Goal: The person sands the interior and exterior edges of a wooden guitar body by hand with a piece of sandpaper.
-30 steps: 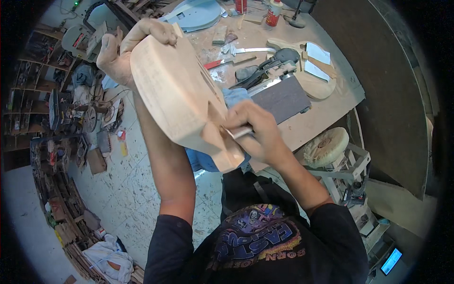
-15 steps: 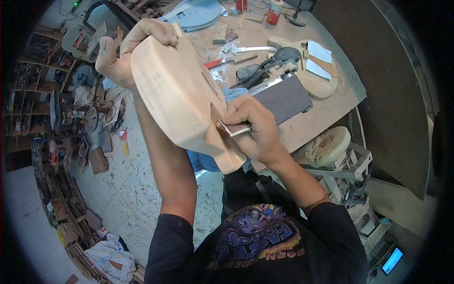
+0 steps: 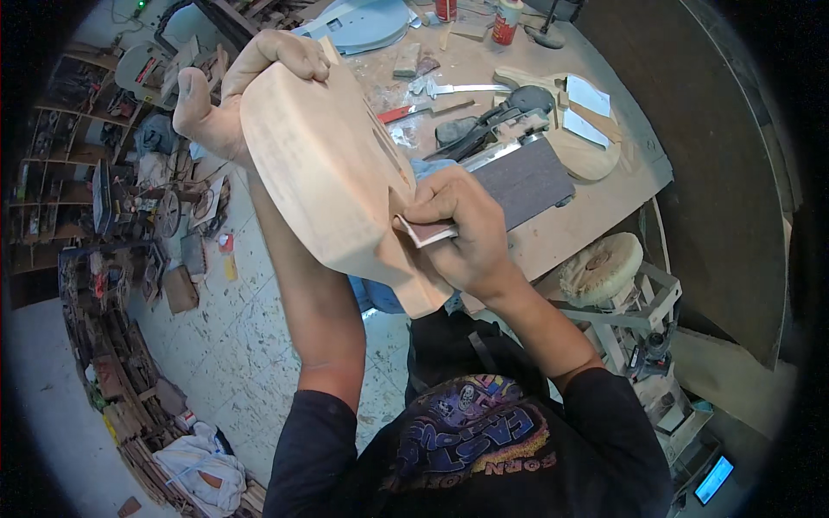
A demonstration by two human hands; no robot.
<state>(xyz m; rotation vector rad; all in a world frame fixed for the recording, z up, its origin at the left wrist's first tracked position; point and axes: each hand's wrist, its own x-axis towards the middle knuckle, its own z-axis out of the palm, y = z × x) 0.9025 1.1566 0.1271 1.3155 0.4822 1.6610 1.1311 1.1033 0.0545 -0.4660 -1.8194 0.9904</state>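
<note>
A pale, bare-wood guitar body [image 3: 311, 164] is held up on edge in front of me, tilted, with cut-out pockets in its face. My left hand [image 3: 246, 95] grips its far upper end, fingers curled over the edge and thumb sticking out to the left. My right hand [image 3: 462, 224] pinches a folded piece of sandpaper [image 3: 429, 231], brownish with a pale edge. The sandpaper touches the wood at the inner curve of the cutaway near the body's near end. A blue cloth [image 3: 376, 295] shows partly beneath the body.
On the workbench [image 3: 622, 186] lie a belt sander [image 3: 518, 177], a red-handled tool [image 3: 404, 113], a second guitar body [image 3: 587, 155] with paper on it, and a light-blue round piece [image 3: 367, 26]. A fluffy buffing wheel [image 3: 602, 268] stands right; stacked wood offcuts [image 3: 129, 406] line the left.
My right hand and the sandpaper have shifted very slightly at the cutaway. The guitar body has turned a little, and my left hand keeps its grip.
</note>
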